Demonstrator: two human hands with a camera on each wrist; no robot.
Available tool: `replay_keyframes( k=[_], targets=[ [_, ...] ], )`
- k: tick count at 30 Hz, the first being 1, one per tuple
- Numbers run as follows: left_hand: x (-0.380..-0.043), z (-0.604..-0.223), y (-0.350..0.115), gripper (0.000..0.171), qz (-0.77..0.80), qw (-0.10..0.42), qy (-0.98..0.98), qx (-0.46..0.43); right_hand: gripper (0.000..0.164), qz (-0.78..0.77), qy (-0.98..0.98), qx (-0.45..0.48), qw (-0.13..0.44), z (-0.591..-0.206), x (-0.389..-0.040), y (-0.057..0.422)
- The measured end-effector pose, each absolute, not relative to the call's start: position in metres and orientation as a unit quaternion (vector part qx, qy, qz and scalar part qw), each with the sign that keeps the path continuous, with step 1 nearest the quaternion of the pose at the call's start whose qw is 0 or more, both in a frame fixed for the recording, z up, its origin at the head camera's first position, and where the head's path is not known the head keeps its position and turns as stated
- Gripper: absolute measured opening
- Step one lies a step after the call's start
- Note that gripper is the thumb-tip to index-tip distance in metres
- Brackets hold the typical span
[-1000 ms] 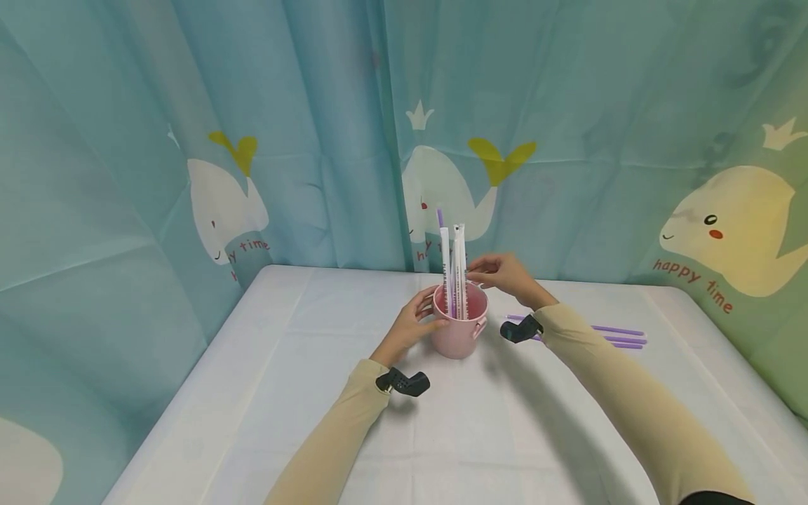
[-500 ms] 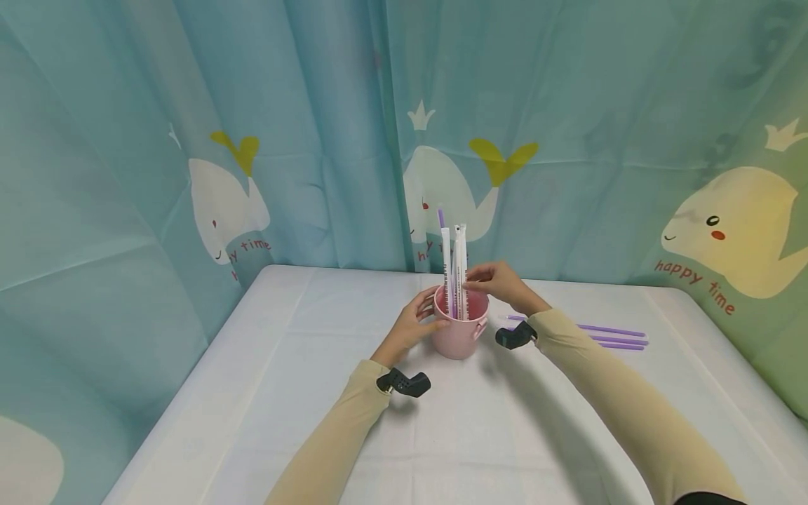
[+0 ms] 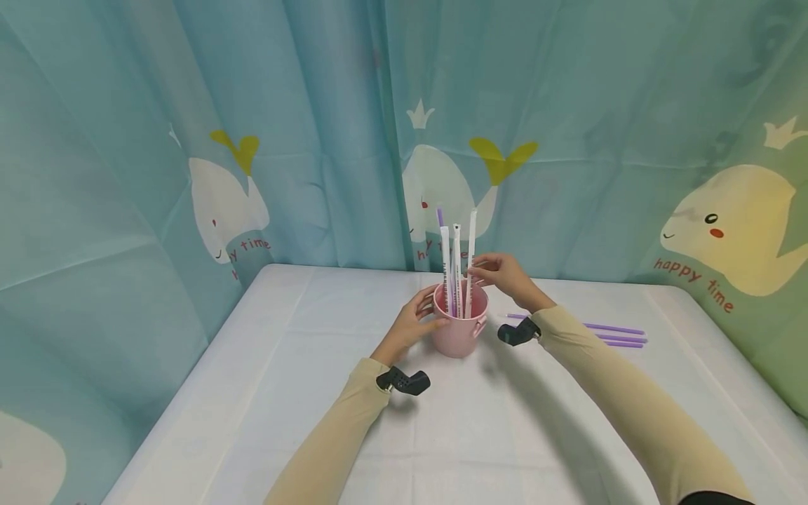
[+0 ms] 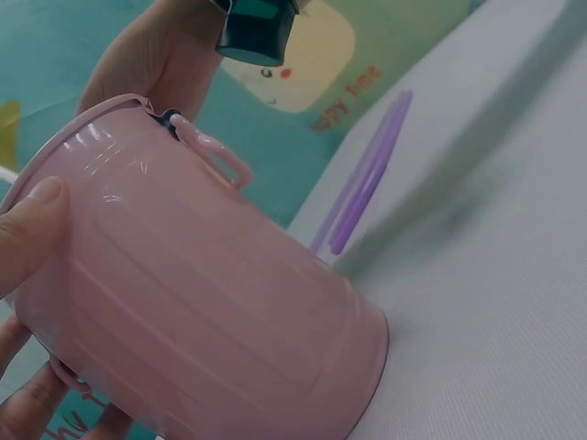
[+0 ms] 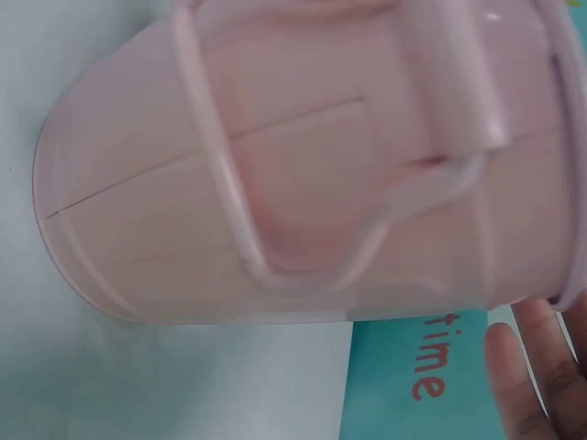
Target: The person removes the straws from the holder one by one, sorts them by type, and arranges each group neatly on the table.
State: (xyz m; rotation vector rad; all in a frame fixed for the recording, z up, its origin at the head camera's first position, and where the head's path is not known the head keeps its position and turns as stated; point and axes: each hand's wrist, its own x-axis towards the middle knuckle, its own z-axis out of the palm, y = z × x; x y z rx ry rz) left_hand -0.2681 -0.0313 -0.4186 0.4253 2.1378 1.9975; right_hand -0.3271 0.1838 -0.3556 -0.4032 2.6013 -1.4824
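Note:
A small pink metal bucket (image 3: 456, 342) with side handles stands upright on the table. My left hand (image 3: 409, 328) grips its left side, with the thumb (image 4: 35, 225) on the outer wall near the rim. Above the far right of the rim, my right hand (image 3: 508, 282) pinches a white paper-wrapped straw (image 3: 472, 228), whose lower end is inside the bucket. Beside it in the bucket stand more white wrapped straws (image 3: 445, 256) and a purple straw (image 3: 440, 217). The right wrist view is filled by the bucket's wall and wire handle (image 5: 220, 174).
Several loose purple straws (image 3: 621, 338) lie on the white-covered table (image 3: 315, 421) to the right, partly behind my right forearm. A blue-green curtain (image 3: 328, 140) with whale prints hangs behind the table and along its sides.
My right hand has moved in to the straws, pinched one white wrapped straw and drawn it up and slightly right, apart from the others. The left hand stays on the bucket.

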Motion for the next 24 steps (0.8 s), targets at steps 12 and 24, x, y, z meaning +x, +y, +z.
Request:
replay_keyframes(
  k=[12,24],
  targets=[
    [-0.267,-0.420,-0.033,0.070,0.671,0.086,0.718,0.161,0.036,-0.555,0.820,-0.138,0.025,-0.336,-0.328,0.194],
    [-0.270,-0.421,-0.032,0.070,0.674,0.090,0.717,0.152,0.011,-0.657,0.727,-0.195,-0.032,-0.300,-0.325,0.214]
  ],
)
